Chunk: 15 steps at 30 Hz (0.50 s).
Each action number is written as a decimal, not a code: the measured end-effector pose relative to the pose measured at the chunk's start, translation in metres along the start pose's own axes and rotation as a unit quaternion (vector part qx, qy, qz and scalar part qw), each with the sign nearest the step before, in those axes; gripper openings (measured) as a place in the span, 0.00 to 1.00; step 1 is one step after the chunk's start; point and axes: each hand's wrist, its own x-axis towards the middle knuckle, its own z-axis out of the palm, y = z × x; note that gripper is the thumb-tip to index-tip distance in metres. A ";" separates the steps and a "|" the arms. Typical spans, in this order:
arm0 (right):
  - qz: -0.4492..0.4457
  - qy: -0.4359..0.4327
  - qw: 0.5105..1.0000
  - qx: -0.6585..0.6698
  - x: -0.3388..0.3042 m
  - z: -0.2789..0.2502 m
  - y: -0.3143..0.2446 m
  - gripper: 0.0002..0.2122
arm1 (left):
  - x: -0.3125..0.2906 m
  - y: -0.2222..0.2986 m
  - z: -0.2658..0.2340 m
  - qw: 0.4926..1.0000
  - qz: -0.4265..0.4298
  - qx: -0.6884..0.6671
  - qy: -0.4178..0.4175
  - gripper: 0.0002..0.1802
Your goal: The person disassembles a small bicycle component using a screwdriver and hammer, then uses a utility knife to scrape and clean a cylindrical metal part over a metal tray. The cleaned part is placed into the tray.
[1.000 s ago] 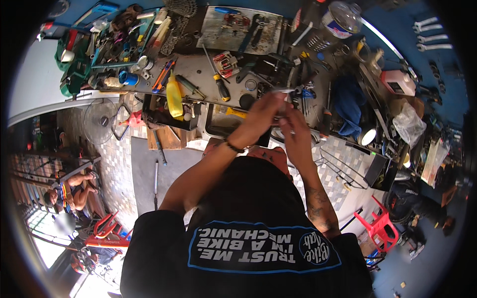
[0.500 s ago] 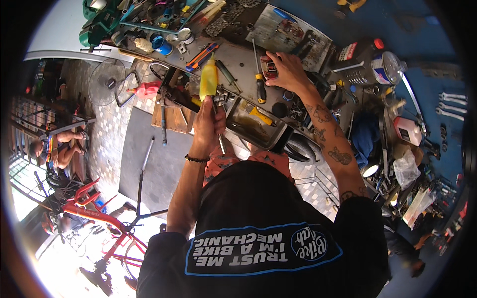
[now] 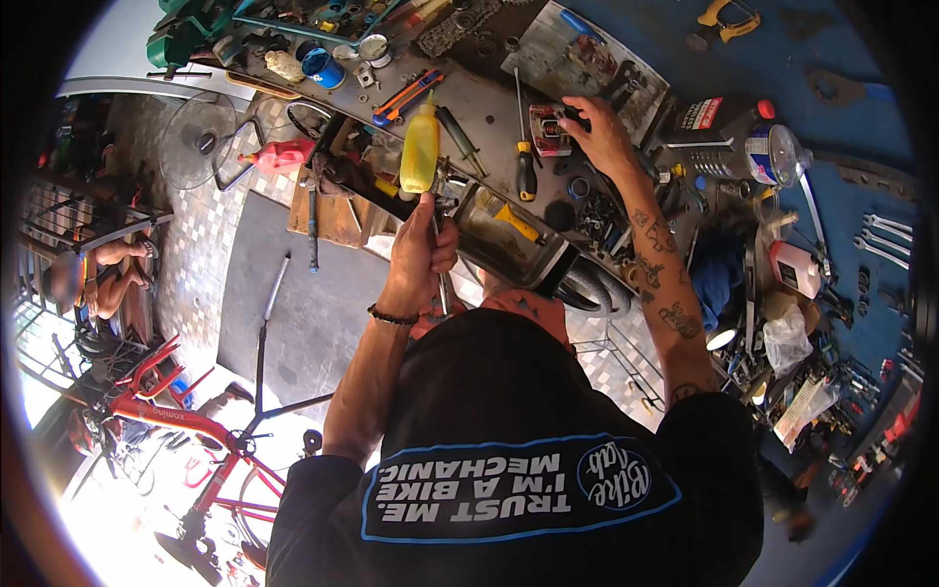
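Note:
My left hand (image 3: 423,252) is closed around a slim shiny metal rod-like tool (image 3: 445,292) in front of the bench edge; its working end is hidden. Just beyond my thumb lies a yellow squeeze bottle (image 3: 420,152). Over the bench, my right hand (image 3: 602,137) pinches a small dark part (image 3: 577,114), whose kind I cannot make out. Beside those fingers is a small red-and-black package (image 3: 550,133). A screwdriver (image 3: 526,171) with a black and yellow handle lies left of the package.
A black tray (image 3: 511,230) with a yellow-handled tool hangs at the bench's near edge. A box cutter (image 3: 408,96), a dark-green tube (image 3: 460,139) and a blue cup (image 3: 321,67) lie farther left. Bottles and jars (image 3: 770,155) crowd the right. A red bicycle frame (image 3: 176,413) stands left; another person sits beyond.
My right hand has drawn away from the red package to the right, with a dark part in its fingers. My left hand has shifted slightly right with the metal tool. The whole view has shifted slightly.

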 end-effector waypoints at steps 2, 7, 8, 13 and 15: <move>-0.006 0.028 0.999 0.021 -0.004 0.000 0.004 0.17 | -0.001 0.002 0.001 1.000 0.002 0.003 -0.011 0.19; -0.034 0.010 0.999 0.006 -0.014 0.004 0.012 0.27 | 0.000 0.005 0.000 1.000 0.007 0.007 -0.002 0.15; -0.068 0.000 0.997 -0.027 -0.016 0.006 0.012 0.30 | 0.000 0.006 0.000 1.000 0.000 0.010 0.005 0.15; -0.113 -0.026 0.982 -0.150 -0.016 0.017 0.002 0.47 | 0.000 0.011 0.003 0.999 -0.016 0.022 0.030 0.17; -0.097 -0.039 0.981 -0.161 -0.012 0.015 -0.002 0.47 | 0.000 0.010 0.011 0.996 0.031 0.074 0.040 0.17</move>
